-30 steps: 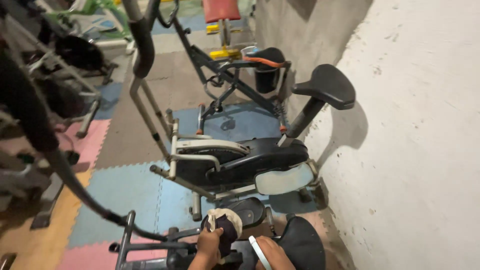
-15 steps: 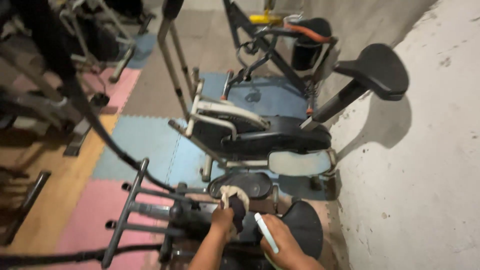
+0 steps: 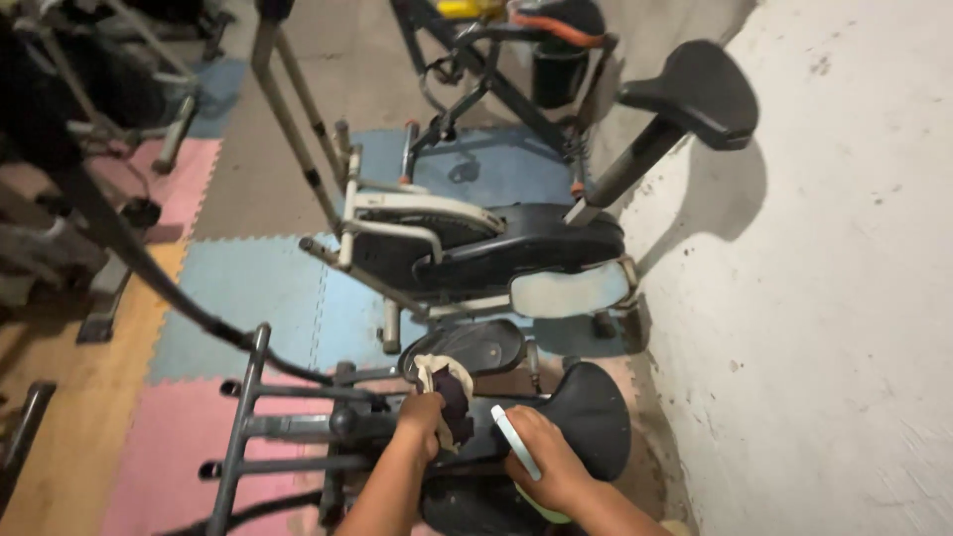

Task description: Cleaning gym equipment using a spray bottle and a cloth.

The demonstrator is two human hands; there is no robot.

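Walls of rough whitewashed plaster [image 3: 844, 298] rise on our right, and we take the near black padded bike saddle [image 3: 586, 422] as our landmark. Beyond the saddle lies a floor of blue, pink and grey foam mats [image 3: 248, 298], and on it, further from us, stands a second exercise bike with a black and white body [image 3: 496, 258] and its own raised black seat [image 3: 695, 84]. Just left of our saddle runs the grey metal frame with black tubes [image 3: 298, 427] of the machine we are working on, and just beyond the saddle sits its oval black pedal plate [image 3: 467, 347].

Our left hand [image 3: 417, 422] is closed around a bunched cream and dark purple cloth [image 3: 447, 392], pressed on the frame just left of the saddle. Our right hand [image 3: 546, 462] is wrapped around a pale green bottle with a white stripe [image 3: 516, 442], resting against the saddle's near edge.

To wipe well, we judge that we should keep the cloth flat against the tube, work round its underside, refold to a clean face as it soils, and hold the bottle upright and clear of the wiping stroke.
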